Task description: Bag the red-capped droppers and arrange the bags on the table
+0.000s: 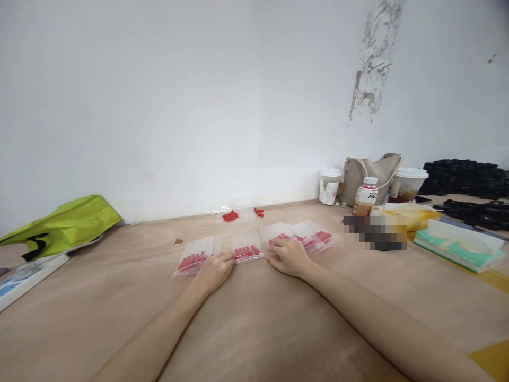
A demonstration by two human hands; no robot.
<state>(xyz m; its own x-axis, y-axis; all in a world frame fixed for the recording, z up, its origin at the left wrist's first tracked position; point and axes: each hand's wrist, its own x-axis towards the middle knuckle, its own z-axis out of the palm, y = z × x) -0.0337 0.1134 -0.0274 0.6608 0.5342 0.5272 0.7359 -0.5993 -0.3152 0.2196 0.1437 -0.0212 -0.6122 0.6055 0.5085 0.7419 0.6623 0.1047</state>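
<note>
Small clear plastic bags holding red stick-like pieces lie in a row on the brown-covered table. My left hand (pixel 218 269) rests between the left bag (pixel 193 257) and the middle bag (pixel 246 248); its fingers are pressed together at the middle bag's left edge. My right hand (pixel 290 257) lies palm down over the near edge of a bag (pixel 276 231) on the right, fingers bent, thumb a little apart. More filled bags (pixel 320 236) overlap beside it. Behind the row, loose-looking red pieces (pixel 229 216) and a smaller red cluster (pixel 259 212) lie on clear plastic.
At left lies a yellow-green bag (pixel 63 223) by a white box (pixel 34 278). Toward the right stand a lidded cup (pixel 330 185), a drink bottle (pixel 365 197), a beige handbag (pixel 376 172), another cup (pixel 406 185) and a green tissue pack (pixel 457 245). Black items (pixel 465 178) pile up beyond.
</note>
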